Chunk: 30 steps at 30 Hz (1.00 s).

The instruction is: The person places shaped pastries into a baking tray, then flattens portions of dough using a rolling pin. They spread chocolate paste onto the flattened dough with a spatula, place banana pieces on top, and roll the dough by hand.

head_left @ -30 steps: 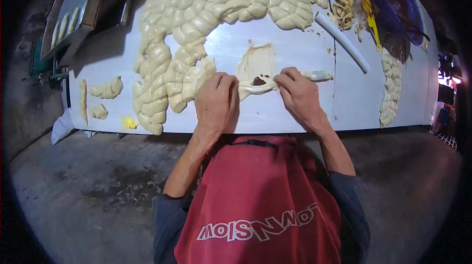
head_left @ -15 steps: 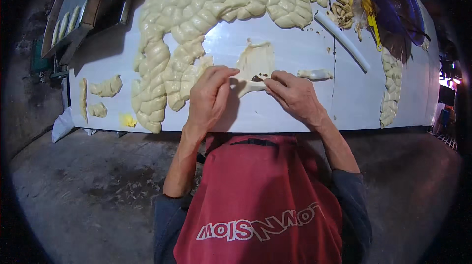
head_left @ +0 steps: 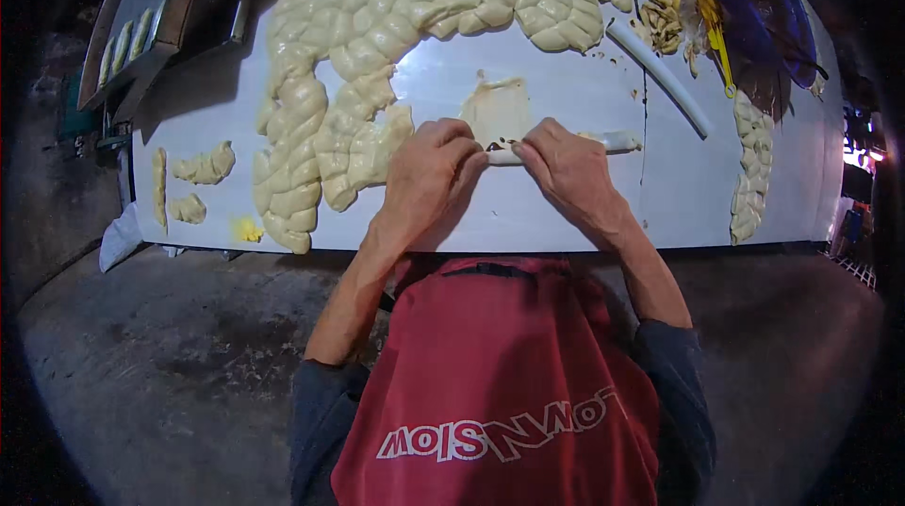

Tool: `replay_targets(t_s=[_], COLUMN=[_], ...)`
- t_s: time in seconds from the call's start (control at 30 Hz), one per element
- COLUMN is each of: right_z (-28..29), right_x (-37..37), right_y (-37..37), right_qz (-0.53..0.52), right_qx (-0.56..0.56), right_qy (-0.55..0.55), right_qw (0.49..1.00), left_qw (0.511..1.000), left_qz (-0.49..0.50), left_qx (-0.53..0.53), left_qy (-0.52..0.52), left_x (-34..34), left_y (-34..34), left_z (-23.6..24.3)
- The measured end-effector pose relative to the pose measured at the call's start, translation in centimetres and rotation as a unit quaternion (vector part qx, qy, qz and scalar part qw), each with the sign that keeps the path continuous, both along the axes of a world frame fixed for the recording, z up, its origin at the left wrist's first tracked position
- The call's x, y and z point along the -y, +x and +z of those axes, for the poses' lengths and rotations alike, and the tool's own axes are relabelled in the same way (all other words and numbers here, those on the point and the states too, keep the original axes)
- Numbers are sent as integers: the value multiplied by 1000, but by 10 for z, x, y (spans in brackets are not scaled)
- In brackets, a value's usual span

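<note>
A thin rectangular sheet of dough (head_left: pixel 497 107) lies flat on the white table, its near edge curled into a pale roll (head_left: pixel 503 157). Dark bits of filling (head_left: pixel 497 145) show just beyond that roll. My left hand (head_left: pixel 434 166) grips the roll's left end, fingers bent and pressed together. At the right end, my right hand (head_left: pixel 573 169) pinches the roll between thumb and fingers. Beside my right hand rests a finished-looking pale dough roll (head_left: pixel 619 141), partly hidden by it. Next to my left hand spreads a large mass of soft dough pieces (head_left: pixel 353 143).
A white rod (head_left: pixel 660 79) lies slanted at the right. Beyond it are a pile of pale yellow pieces (head_left: pixel 657 11), a yellow-handled tool (head_left: pixel 716 44) and a purple basin (head_left: pixel 754 6). A dough strip (head_left: pixel 751 166) sits far right; metal trays (head_left: pixel 156 11) stand at the back left.
Both hands have drawn the near edge of the dough over, away from me, into a tighter roll. My left hand has moved right and now has its fingers curled down.
</note>
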State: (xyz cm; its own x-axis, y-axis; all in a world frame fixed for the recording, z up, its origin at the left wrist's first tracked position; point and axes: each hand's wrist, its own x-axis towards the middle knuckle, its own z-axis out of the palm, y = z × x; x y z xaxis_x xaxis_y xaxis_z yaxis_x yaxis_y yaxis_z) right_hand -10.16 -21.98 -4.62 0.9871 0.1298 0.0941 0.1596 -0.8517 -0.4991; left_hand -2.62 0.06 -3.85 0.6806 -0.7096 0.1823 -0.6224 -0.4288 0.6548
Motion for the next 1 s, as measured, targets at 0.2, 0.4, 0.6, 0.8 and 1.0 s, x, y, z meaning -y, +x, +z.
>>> replay_targets(t_s=[0.2,0.4,0.6,0.8,1.0], right_z=[-1,1,5,4,3], right_x=[-6,5,5,-8,0], right_y=[-4,-10,9,9,5], right_qz=[-85,59,44,-104,50], right_qx=[34,25,-11,30,77], right_qy=[-2,-27,25,-21,-45], right_qw=[996,998,999,994,995], left_qw=[995,996,998,991,995], left_qz=[61,-60,-2,105,12], left_qx=[-74,37,32,52,96], left_qy=[3,56,60,60,15], left_x=[-8,-24,-16,1,-6], left_y=[-4,3,14,9,5], left_z=[0,4,-10,-7,-7])
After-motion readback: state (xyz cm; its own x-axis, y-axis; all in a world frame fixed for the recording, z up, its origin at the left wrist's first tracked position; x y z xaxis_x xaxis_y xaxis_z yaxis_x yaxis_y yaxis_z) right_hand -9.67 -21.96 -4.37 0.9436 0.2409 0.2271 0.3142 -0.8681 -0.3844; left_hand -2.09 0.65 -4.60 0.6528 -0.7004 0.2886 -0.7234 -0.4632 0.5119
